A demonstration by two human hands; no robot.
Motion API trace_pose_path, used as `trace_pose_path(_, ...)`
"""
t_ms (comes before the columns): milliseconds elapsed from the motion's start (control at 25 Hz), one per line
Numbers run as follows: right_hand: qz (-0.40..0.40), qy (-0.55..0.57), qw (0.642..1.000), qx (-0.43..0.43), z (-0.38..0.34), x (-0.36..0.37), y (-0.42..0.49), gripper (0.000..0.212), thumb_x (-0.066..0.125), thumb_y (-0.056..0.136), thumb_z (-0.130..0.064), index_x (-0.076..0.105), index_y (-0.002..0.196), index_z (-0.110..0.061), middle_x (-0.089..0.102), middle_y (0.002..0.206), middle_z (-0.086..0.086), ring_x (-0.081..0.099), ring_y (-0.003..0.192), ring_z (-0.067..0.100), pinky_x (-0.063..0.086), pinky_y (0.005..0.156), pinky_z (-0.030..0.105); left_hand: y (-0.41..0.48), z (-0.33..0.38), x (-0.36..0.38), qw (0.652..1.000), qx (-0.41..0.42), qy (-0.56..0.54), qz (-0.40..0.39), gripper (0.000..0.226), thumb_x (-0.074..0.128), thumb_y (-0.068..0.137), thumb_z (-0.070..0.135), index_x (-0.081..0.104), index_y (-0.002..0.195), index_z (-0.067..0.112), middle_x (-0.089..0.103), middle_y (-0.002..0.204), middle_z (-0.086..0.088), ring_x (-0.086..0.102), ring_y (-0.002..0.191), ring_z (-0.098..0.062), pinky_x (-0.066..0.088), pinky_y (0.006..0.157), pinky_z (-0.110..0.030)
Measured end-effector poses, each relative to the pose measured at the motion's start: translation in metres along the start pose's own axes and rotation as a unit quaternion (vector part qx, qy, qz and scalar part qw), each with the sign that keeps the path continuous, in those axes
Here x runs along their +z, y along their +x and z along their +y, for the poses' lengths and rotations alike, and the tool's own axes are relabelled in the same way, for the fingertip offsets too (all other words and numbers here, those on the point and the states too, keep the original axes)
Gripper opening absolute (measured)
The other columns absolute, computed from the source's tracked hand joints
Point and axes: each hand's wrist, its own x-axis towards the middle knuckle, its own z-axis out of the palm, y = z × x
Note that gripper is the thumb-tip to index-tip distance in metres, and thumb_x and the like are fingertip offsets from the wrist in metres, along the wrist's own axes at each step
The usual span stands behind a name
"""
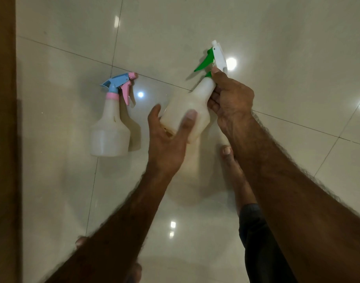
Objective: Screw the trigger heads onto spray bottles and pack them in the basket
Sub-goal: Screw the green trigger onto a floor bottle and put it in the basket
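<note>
A person holds a translucent white spray bottle (185,111) above a glossy tiled floor (277,37), tilted so its neck points up and to the right. The left hand (167,139) cups the wide lower body of the bottle, thumb on the near face and fingers (154,115) curled round the far side, holding it. The right hand (230,97) is at the bottle's neck, its fingers closed around the green collar (208,74) where the green-and-white trigger head (214,57) meets the bottle; the head sits on the neck, with its green lever pointing left and its white nozzle uppermost. Whether the collar is fully tightened cannot be told. A second spray bottle (110,127) lies flat on the floor well to the left, apart from both hands, already carrying a blue-and-pink trigger head (121,84) with a pink collar. A bare foot (232,164) rests on the floor below the held bottle, partly hidden by the right forearm. A brown wooden edge (2,139) runs down the left side of the view.
</note>
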Motion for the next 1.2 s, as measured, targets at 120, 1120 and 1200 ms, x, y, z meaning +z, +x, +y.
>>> trace_pose_path(120,0.007,-0.006,1.000,-0.004,0.001,0.000,0.000,0.032,0.087,0.079,-0.021,0.075,0.100,-0.001,0.078,0.105,0.020,0.079,0.091,0.033,0.066,0.068,0.039,-0.001,0.002,-0.008,0.980,-0.147,-0.099,-0.087,0.082,0.061,0.083,0.072,0.048,0.147,0.022,0.064,0.137,-0.016,0.075,0.111,-0.035,0.065,0.073,-0.046)
trace_pose_path(1120,0.021,0.008,1.000,-0.002,-0.003,-0.007,-0.003,0.025,0.084,0.082,-0.022,0.072,0.092,-0.001,0.079,0.102,0.021,0.079,0.082,0.029,0.062,0.058,0.029,0.007,-0.001,0.003,0.998,0.005,0.052,-0.035,0.073,0.071,0.086,0.062,0.051,0.143,0.020,0.066,0.134,-0.007,0.073,0.113,-0.031,0.066,0.070,-0.038)
trace_pose_path(1200,0.017,0.006,1.000,-0.009,-0.004,-0.009,-0.002,0.021,0.082,0.084,-0.022,0.073,0.089,-0.004,0.080,0.096,0.018,0.080,0.078,0.027,0.062,0.059,0.029,0.006,-0.003,0.002,0.956,0.204,0.208,0.036,0.076,0.082,0.082,0.047,0.044,0.144,0.023,0.056,0.138,0.004,0.064,0.124,-0.021,0.065,0.083,-0.034)
